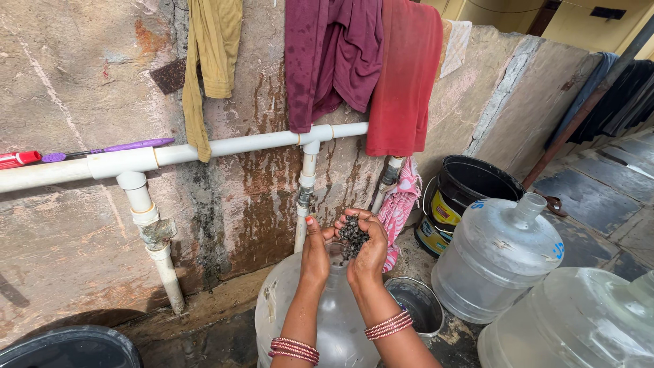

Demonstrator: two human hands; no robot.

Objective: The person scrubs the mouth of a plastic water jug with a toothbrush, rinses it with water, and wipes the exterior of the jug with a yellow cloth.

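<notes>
My left hand and my right hand are raised together, cupped around a small heap of dark wet gravel. They hover just above the neck of a large clear water jug standing on the ground below a tap on a white pipe. My right hand carries most of the gravel; my left hand presses against it from the side. Both wrists wear pink bangles.
Two more clear jugs stand at the right, with a black bucket behind them and a small metal pail by my right arm. Wet cloths hang over the stained wall. A dark tub sits bottom left.
</notes>
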